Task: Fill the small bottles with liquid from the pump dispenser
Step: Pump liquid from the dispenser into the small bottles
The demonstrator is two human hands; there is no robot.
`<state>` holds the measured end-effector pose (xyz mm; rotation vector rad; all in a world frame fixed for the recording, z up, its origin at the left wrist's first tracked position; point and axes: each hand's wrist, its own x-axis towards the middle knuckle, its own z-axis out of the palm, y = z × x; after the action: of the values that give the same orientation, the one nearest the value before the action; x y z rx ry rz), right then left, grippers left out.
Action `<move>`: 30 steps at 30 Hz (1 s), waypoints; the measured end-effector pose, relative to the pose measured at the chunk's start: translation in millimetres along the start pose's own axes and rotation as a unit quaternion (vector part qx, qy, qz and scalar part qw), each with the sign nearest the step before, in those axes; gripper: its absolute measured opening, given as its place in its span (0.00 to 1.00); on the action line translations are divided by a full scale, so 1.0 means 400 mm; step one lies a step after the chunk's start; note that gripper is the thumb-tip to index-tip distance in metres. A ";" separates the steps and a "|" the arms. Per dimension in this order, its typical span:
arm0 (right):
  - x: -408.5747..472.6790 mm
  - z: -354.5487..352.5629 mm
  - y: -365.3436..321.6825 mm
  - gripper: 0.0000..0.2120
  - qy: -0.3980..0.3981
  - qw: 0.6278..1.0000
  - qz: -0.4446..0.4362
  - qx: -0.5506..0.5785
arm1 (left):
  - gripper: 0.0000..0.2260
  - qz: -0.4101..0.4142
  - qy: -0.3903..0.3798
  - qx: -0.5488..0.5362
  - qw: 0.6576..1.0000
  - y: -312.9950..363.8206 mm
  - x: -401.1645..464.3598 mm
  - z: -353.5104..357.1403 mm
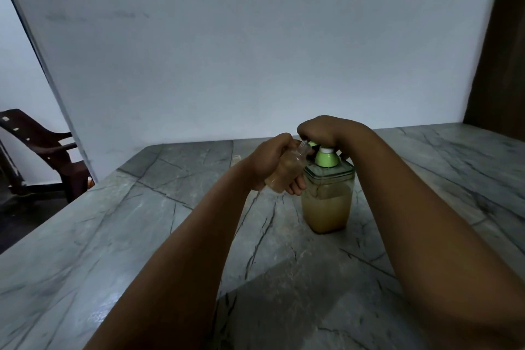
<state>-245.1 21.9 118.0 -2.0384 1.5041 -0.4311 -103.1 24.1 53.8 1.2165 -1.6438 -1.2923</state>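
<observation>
Near the bench's far edge, the left hand [270,162] gripped a small bottle [287,170] tilted at the spout; the right hand [321,131] curled over the pump dispenser [328,196]. A poorly aligned neck could have spilled liquid onto the bench [142,236].

Clear small bottle [287,170] tilted at green-topped pump dispenser [328,196], half full of yellowish liquid.

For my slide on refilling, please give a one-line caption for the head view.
Left hand holds a small bottle tilted at the spout while right hand presses the pump dispenser on the marble table.
</observation>
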 end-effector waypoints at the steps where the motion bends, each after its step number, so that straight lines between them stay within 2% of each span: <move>1: -0.001 -0.006 0.002 0.11 0.006 1.000 -0.001 0.021 | 0.26 0.000 0.001 -0.001 1.000 -0.001 0.001 -0.001; 4: -0.007 -0.018 0.002 0.12 0.008 0.998 0.013 0.055 | 0.27 -0.004 0.002 0.001 1.000 0.000 0.004 -0.003; 12: -0.010 -0.001 -0.006 0.12 0.009 1.000 0.002 -0.026 | 0.27 0.000 0.006 -0.004 1.000 0.003 -0.004 0.004; 14: -0.011 -0.003 -0.006 0.09 0.005 1.000 0.003 -0.014 | 0.26 0.004 0.009 -0.005 1.000 0.002 -0.004 0.005; 18: -0.017 -0.018 -0.001 0.12 0.000 0.999 0.012 0.051 | 0.24 0.006 0.003 -0.006 1.000 0.000 -0.001 0.000; 23: 0.001 0.005 -0.008 0.13 0.028 0.999 0.011 0.044 | 0.26 0.010 0.002 -0.001 1.000 -0.002 -0.001 -0.001; 30: -0.007 -0.006 -0.004 0.10 -0.001 0.999 0.003 0.041 | 0.24 0.013 0.008 -0.002 1.000 -0.003 -0.004 0.003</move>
<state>-246.1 24.2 121.0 -1.9698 1.4658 -0.4799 -103.6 26.0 52.4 1.1960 -1.6402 -1.2651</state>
